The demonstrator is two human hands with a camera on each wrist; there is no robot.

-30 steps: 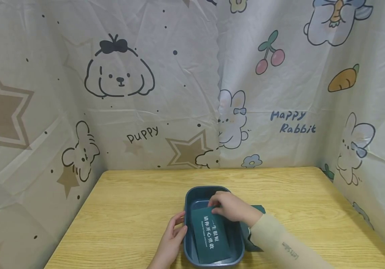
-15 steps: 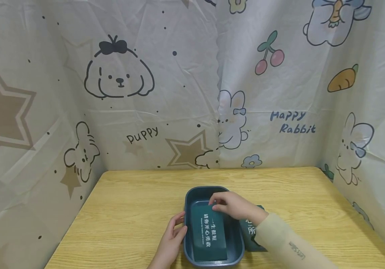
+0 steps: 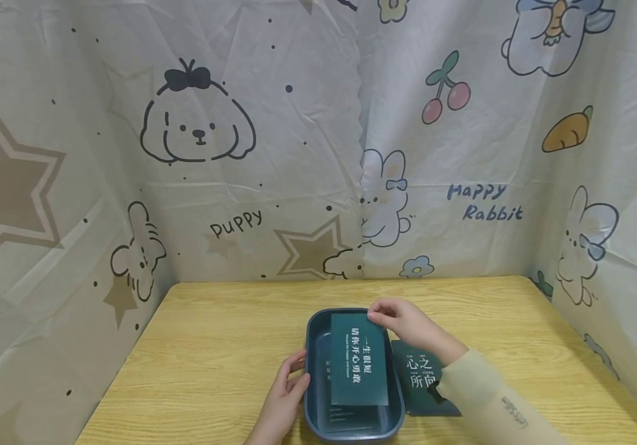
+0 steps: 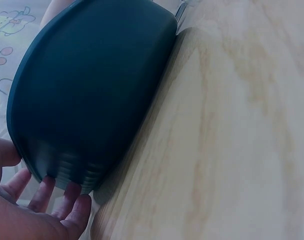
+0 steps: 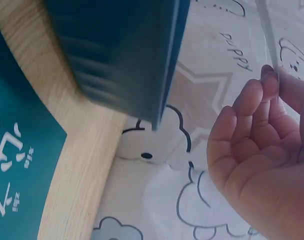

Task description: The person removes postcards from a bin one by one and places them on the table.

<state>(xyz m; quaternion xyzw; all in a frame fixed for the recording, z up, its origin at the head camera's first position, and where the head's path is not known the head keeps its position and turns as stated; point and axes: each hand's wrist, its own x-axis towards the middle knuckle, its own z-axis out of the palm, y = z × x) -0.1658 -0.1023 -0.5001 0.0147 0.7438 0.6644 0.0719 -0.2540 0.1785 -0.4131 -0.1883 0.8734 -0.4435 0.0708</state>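
The right hand (image 3: 410, 324) pinches the top right corner of a dark green card (image 3: 360, 383) with white lettering, held over the tray. In the right wrist view the card shows edge-on as a thin pale strip (image 5: 268, 30) between thumb and fingertips. The dark blue-green rectangular tray (image 3: 314, 371) stands on the table. Another dark green printed card (image 3: 352, 421) lies in it, mostly hidden under the held one. At the tray's left side, the left hand (image 3: 287, 392) touches the outer wall, with its thumb near the rim; its fingertips (image 4: 72, 189) rest on ridges in the wall.
A further dark green card or packet (image 3: 407, 395) with large white characters lies right of the tray, partly covered by the right sleeve (image 3: 496, 395). The wooden table (image 3: 229, 334) ends at a printed cloth curtain (image 3: 274, 154) behind and at both sides.
The right hand has lifted the card up and moved it away and to the right, uncovering the printed card inside the tray. The left hand stays on the tray's side.
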